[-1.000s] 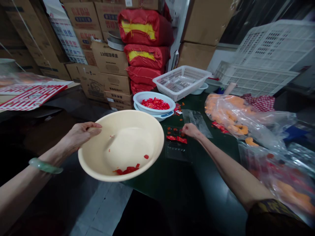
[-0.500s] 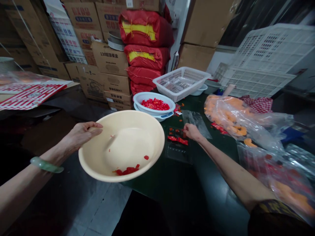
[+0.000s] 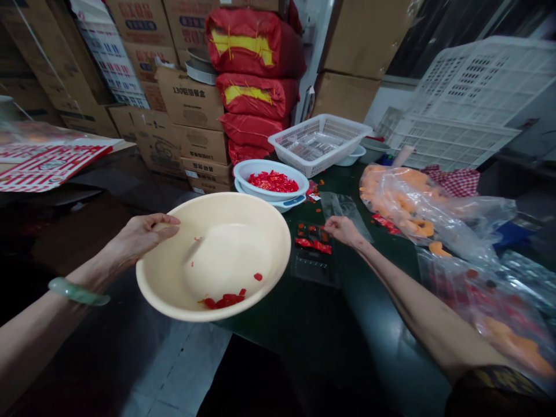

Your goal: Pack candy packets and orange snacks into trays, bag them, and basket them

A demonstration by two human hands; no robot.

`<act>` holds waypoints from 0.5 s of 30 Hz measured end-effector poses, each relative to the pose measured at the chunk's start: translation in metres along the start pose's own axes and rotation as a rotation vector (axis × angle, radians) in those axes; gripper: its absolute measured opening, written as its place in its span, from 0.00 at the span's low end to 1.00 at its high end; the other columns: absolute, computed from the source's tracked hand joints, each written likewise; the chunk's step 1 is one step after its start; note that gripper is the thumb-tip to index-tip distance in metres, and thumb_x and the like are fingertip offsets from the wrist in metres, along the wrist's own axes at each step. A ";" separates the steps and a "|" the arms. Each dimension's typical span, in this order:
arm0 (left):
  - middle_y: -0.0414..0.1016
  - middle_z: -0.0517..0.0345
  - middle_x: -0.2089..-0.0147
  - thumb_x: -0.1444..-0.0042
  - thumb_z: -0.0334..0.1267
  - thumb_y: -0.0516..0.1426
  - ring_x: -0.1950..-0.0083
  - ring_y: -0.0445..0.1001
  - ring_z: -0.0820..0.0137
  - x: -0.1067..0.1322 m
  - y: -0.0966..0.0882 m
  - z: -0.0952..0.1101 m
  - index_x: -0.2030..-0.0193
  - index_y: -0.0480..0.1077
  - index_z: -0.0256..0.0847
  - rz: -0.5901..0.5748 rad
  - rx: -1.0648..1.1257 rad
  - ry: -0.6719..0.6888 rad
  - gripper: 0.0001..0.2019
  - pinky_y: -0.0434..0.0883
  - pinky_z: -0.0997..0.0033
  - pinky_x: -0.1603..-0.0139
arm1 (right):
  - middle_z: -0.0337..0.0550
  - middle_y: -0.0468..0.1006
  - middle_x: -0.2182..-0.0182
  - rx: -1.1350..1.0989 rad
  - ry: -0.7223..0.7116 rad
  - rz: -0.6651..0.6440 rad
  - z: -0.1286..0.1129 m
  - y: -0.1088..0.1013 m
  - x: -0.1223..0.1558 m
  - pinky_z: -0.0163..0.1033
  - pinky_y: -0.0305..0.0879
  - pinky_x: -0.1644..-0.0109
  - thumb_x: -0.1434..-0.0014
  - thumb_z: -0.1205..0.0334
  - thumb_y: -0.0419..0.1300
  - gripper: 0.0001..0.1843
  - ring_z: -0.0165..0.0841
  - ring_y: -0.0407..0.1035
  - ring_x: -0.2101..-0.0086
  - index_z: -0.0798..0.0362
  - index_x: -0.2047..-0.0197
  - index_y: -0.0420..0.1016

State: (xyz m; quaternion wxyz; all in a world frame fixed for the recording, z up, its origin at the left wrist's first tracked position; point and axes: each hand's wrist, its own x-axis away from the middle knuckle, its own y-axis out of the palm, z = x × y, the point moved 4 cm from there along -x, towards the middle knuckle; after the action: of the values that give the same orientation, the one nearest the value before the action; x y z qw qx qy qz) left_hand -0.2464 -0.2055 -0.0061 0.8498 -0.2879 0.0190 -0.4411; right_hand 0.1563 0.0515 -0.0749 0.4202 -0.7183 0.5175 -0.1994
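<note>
My left hand (image 3: pixel 143 234) grips the rim of a cream plastic basin (image 3: pixel 230 255), holding it tilted above the dark table. A small heap of red pieces (image 3: pixel 221 302) lies low in the basin, with a few stray bits on its inner wall. My right hand (image 3: pixel 343 230) sits with its fingers gathered just right of a clear plastic tray (image 3: pixel 313 272). Several red pieces (image 3: pixel 313 245) lie in the tray's upper part. Anything tiny between those fingertips is hidden.
A white bowl (image 3: pixel 271 165) of red pieces stands beyond the basin. Behind it are a white plastic basket (image 3: pixel 319 145) and stacked cartons. A clear bag of orange pieces (image 3: pixel 403 200) lies to the right, and white crates stand at the back right.
My right hand has shifted slightly to the right along the tray. The basin stays in my left hand, and the view has moved only a little.
</note>
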 end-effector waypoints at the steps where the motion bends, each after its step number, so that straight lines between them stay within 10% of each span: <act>1: 0.74 0.63 0.76 0.61 0.44 0.62 0.78 0.71 0.71 0.002 0.000 0.002 0.59 0.70 0.39 0.001 0.004 -0.001 0.21 0.66 0.77 0.79 | 0.37 0.70 0.83 -0.002 0.002 0.011 0.000 0.000 0.000 0.31 0.55 0.76 0.56 0.64 0.58 0.04 0.27 0.61 0.80 0.55 0.78 0.70; 15: 0.74 0.64 0.76 0.61 0.45 0.62 0.78 0.71 0.72 0.000 0.001 -0.002 0.60 0.70 0.41 -0.014 0.027 0.004 0.20 0.67 0.76 0.79 | 0.35 0.67 0.85 -0.207 0.014 -0.050 -0.030 0.012 0.005 0.31 0.54 0.76 0.57 0.65 0.56 0.05 0.26 0.59 0.81 0.54 0.82 0.69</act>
State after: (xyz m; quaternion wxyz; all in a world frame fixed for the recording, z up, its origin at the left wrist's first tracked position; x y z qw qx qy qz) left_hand -0.2463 -0.2060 -0.0085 0.8504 -0.2759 0.0125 -0.4479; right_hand 0.1295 0.0332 -0.0679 0.3352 -0.7690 0.5202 -0.1603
